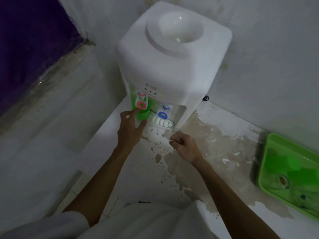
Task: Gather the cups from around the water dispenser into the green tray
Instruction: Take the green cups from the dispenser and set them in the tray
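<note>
Head view, green cup (142, 116) in left hand (129, 130) grip, under red tap (141, 101)

Your left hand (130, 128) covered the near side of the green cup (142, 114) under the red tap (141, 101), so you could not tell how far your fingers wrapped it. The green tray (269, 163) ran off the right edge, and the shapes inside it were too blurred to name. Your right hand (183, 146) curled over something thin and pale, too small to identify. The small lettering on the water dispenser (169, 66) was unreadable, and both your elbows were cut off below.
</note>
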A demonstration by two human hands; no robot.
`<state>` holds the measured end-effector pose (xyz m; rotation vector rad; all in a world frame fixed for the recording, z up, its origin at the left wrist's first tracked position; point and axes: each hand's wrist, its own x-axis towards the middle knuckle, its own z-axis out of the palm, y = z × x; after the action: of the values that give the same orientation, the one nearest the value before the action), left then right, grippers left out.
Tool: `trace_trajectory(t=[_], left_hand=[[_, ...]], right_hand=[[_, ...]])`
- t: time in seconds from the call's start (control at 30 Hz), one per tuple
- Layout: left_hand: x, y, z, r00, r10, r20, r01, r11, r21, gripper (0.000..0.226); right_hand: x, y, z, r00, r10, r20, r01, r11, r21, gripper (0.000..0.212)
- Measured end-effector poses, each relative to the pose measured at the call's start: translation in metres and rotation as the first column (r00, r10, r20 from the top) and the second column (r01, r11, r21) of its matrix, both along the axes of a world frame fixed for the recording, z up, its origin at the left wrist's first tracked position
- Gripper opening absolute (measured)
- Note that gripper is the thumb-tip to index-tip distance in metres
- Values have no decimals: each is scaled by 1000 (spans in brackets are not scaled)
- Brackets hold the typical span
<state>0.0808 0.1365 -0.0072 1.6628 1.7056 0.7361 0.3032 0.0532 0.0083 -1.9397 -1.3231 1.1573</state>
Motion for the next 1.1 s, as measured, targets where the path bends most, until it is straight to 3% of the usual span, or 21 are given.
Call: trace_trajectory(t=[0.13,0.3,0.53,0.67,0.77,0.9,1.1], left_hand=[[1,12,-4,998,0,-55,-3,999,-40,35],[5,1,-1,997,10,-77,-16,997,-74,37],[16,-44,3,999,-41,5,41,973,-228,37],[44,-70,11,980,-120,159,159,952,-262,30],[81,-84,27,943,-191,272,264,928,-263,27],[138,-103,56,886,-265,381,369,900,-232,36],[238,-158,82,807,-402,432,515,838,-183,32]], right_hand=[[9,-5,2,1000,-26,16,26,999,-18,11],[16,-14,3,998,-54,-9,54,998,-20,8],[24,-37,-6,986,-142,-82,137,988,-65,8],[34,-55,-2,948,-257,-187,251,966,-54,11],[52,-76,9,844,-427,-326,426,901,-77,19],[91,-107,27,615,-595,-517,577,787,-219,32],[163,-167,44,258,-572,-779,557,747,-365,53]])
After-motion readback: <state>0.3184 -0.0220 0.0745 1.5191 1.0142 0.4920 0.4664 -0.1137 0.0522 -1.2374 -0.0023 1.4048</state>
